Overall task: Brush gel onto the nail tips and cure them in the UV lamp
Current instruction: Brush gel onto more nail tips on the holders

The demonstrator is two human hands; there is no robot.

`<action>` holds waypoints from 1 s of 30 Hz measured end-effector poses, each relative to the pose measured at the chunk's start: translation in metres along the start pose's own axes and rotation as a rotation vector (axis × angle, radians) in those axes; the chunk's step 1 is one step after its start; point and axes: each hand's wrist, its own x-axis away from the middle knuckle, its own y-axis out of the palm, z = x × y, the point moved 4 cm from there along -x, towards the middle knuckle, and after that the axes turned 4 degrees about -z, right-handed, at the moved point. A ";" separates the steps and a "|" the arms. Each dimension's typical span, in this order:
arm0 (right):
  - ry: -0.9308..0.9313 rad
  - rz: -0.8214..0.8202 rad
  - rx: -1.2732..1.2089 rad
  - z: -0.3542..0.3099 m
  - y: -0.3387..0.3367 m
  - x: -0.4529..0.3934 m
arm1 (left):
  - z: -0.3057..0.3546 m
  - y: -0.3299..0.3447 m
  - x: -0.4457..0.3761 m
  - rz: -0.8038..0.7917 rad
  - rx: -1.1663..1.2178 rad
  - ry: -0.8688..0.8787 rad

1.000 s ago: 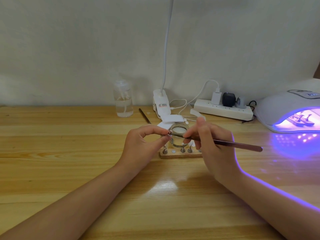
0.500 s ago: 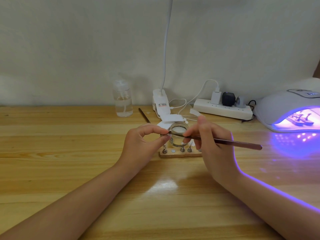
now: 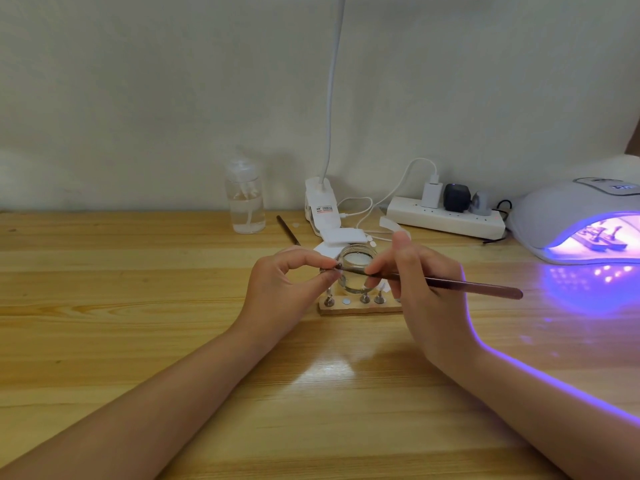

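Nothing's really moved lately: left hand still pinches a tiny nail tip, right hand still grips the brush against it, so gel's still going on.

White UV lamp glowing violet — maroon brush, honey-striped wooden table.
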 end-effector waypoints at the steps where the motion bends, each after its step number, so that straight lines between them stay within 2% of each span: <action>1: 0.001 -0.006 -0.008 0.000 0.000 0.000 | 0.000 0.000 0.000 -0.002 0.000 0.004; 10: 0.028 0.069 0.044 0.002 -0.006 -0.003 | -0.002 0.000 -0.001 0.007 -0.011 -0.011; 21: 0.048 0.053 -0.037 0.003 -0.003 0.001 | -0.002 -0.001 0.001 0.015 0.002 -0.055; 30: 0.065 0.054 -0.006 0.001 0.001 0.000 | -0.002 0.000 0.000 0.023 0.003 -0.055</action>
